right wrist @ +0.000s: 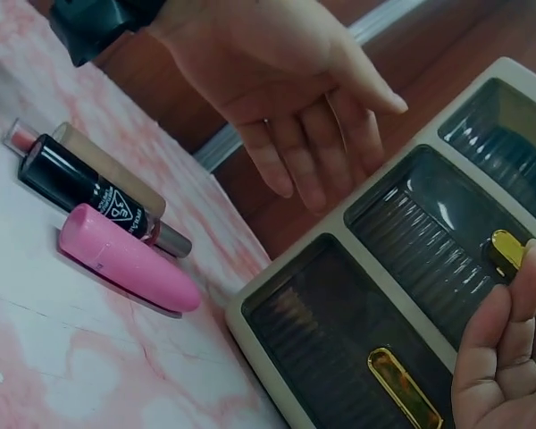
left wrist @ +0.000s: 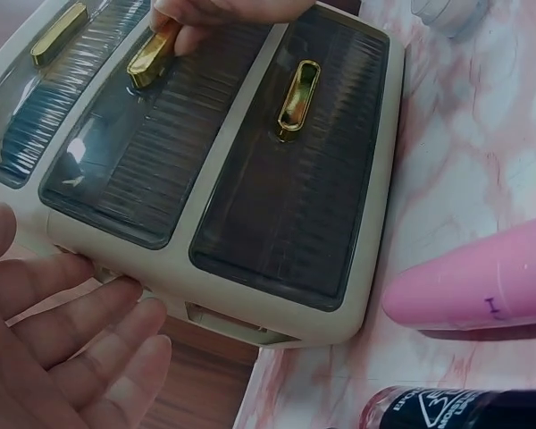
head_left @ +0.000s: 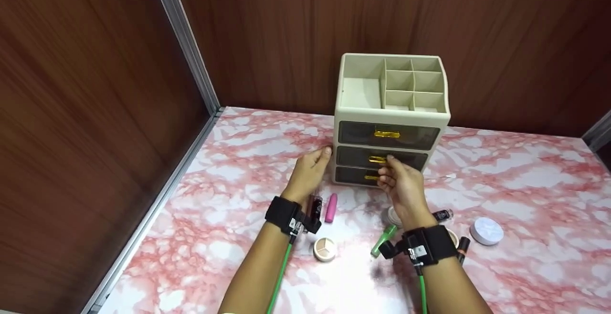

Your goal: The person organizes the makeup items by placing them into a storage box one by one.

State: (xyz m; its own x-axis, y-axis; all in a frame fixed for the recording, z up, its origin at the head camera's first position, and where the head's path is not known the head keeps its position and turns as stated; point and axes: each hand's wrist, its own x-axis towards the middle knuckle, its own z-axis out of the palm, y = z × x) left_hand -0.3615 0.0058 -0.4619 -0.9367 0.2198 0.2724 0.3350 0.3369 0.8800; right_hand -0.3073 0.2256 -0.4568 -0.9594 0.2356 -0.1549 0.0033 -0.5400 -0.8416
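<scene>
A cream plastic organizer [head_left: 392, 116] stands on the table, with a divided top and three dark see-through drawers that sit flush in its front. My right hand [head_left: 403, 187] pinches the gold handle [left wrist: 150, 64] of the middle drawer [right wrist: 420, 232] between thumb and finger. At the organizer's left side is my left hand [head_left: 308, 173]. Its fingers [left wrist: 89, 331] are loosely extended, with the tips at the side wall; in the left wrist view they seem to touch it lightly. The bottom drawer [left wrist: 286, 179] has its own gold handle [right wrist: 402, 384].
Before the organizer lie a pink tube [head_left: 331, 208], a dark bottle [head_left: 317, 206], a round three-shade palette [head_left: 325, 249] and a green tube [head_left: 383, 240]. A pale round case [head_left: 487, 231] and a black tube [head_left: 462, 247] lie at right. Brown panels [head_left: 296, 32] stand behind and left.
</scene>
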